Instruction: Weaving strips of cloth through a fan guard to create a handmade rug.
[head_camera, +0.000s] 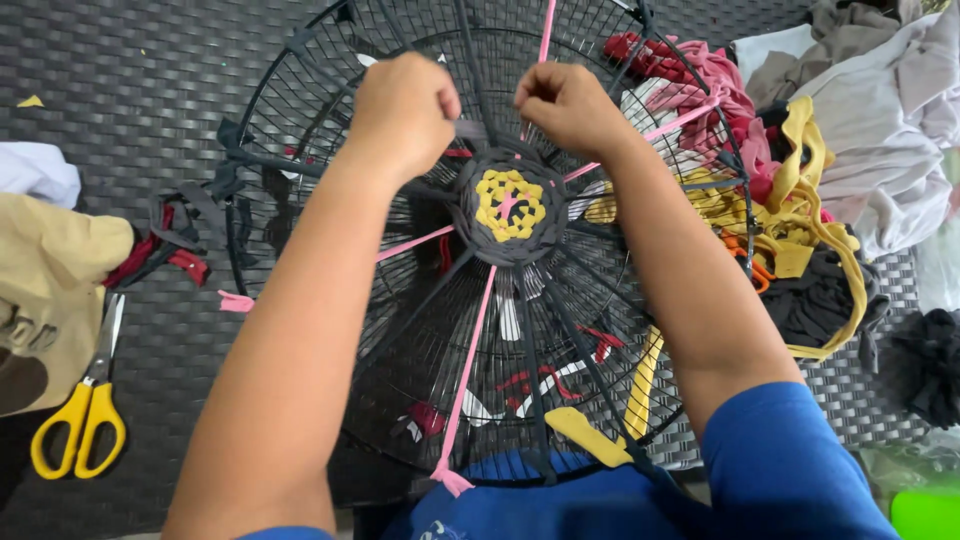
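A round black wire fan guard (300, 90) lies in front of me with pink and dark fabric strips stretched across it like spokes. At its hub sits a small woven disc (508, 205), yellow inside and dark grey outside. My left hand (405, 110) and my right hand (565, 100) are both just above the disc, fingers pinched on a dark grey fabric strip (472, 130) that runs between them. A pink spoke strip (468, 365) runs down to the near rim.
Yellow-handled scissors (85, 405) lie at the left beside a tan cloth (50, 270). Red and dark scraps (170, 245) lie left of the guard. A heap of pink, yellow, black and white fabric (800, 190) fills the right side.
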